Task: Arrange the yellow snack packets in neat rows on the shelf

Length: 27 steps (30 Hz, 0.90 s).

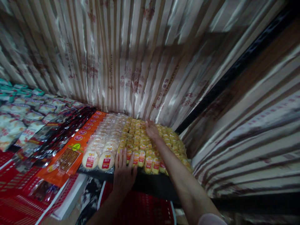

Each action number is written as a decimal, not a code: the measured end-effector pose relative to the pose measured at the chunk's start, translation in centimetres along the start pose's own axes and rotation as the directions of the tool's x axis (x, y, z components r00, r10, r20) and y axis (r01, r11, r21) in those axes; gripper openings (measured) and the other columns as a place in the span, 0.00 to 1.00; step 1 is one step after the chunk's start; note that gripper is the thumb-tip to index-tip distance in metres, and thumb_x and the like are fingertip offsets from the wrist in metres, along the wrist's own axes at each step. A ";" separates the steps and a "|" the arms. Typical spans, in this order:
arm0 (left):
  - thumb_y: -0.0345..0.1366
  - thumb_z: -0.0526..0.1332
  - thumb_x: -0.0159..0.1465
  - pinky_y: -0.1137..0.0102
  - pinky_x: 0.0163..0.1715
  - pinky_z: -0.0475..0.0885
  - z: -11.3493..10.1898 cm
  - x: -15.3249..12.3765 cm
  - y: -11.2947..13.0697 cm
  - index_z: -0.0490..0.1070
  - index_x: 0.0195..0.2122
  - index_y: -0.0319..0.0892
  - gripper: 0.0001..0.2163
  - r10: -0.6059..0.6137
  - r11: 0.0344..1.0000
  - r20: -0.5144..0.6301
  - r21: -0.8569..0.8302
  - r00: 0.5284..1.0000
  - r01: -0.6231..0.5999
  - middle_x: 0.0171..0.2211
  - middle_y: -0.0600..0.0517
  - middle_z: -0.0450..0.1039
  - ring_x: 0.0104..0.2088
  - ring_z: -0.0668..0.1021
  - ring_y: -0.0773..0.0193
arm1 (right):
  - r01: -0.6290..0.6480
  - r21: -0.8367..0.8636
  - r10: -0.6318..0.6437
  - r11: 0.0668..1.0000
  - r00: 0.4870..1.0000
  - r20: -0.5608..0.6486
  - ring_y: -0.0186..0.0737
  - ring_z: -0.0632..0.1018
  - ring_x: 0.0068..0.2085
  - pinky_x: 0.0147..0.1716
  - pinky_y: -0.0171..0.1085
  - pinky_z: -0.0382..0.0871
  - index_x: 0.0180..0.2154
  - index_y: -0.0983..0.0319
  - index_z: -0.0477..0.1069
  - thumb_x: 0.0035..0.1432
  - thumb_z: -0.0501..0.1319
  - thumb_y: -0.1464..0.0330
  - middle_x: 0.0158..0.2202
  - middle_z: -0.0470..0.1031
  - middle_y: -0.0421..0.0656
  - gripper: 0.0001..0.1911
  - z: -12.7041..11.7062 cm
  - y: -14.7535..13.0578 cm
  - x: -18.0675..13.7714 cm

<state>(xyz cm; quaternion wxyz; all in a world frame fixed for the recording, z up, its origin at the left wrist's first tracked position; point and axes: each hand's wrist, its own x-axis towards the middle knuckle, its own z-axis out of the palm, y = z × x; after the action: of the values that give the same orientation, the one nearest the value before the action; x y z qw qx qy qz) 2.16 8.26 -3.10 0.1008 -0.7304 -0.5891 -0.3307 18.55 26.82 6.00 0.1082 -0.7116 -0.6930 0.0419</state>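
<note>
My left hand (123, 173) lies flat with fingers spread on the near edge of a dark tray (150, 184), its fingertips touching the front row of small yellow wrapped snacks (140, 143). My right hand (152, 129) reaches far across the same tray and rests palm down on the yellow snacks near the back rows; its fingers look stretched out. Beside the yellow snacks, on the left of the tray, lie rows of round pale cakes in clear wrappers (103, 147).
Orange packets (75, 150), dark red-and-black packets (56, 131) and white and teal packets (21, 109) fill the display to the left. Red boxes (21, 200) sit at lower left. A striped shiny curtain (131, 56) hangs close behind and to the right.
</note>
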 end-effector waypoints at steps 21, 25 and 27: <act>0.30 0.55 0.62 0.54 0.59 0.59 -0.3 -0.4 -0.4 0.63 0.57 0.50 0.22 0.176 0.984 0.004 0.003 0.984 -0.176 0.61 0.53 0.58 0.63 0.56 0.52 | 0.264 -0.005 -0.258 0.965 0.947 0.189 0.35 0.44 0.66 0.64 0.35 0.35 0.64 0.69 0.47 0.66 0.37 0.61 0.66 0.44 0.43 0.29 1.9 -3.0 -3.9; 0.30 0.56 0.62 0.54 0.60 0.57 -0.3 -0.6 -0.8 0.63 0.57 0.52 0.22 0.204 0.979 0.003 -0.016 0.979 -0.204 0.62 0.53 0.57 0.64 0.55 0.53 | 0.238 0.079 -0.243 0.968 0.968 0.062 0.33 0.42 0.66 0.64 0.35 0.35 0.64 0.68 0.46 0.66 0.34 0.60 0.67 0.44 0.42 0.30 1.2 -1.8 -4.2; 0.32 0.56 0.62 0.55 0.60 0.56 -0.2 -0.6 -0.8 0.62 0.58 0.51 0.21 0.224 0.974 -0.003 -0.024 0.975 -0.224 0.62 0.52 0.57 0.64 0.55 0.54 | 0.199 0.132 -0.201 0.971 0.980 0.001 0.32 0.44 0.66 0.65 0.36 0.37 0.64 0.68 0.47 0.66 0.33 0.59 0.66 0.45 0.42 0.31 0.7 -0.8 -4.4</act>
<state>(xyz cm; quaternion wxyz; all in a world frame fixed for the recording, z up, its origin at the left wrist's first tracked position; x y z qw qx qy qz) 1.28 7.92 -3.47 0.1285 -0.7933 -0.4989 -0.3245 17.48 22.48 5.10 0.1536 -0.6290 -0.7577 0.0815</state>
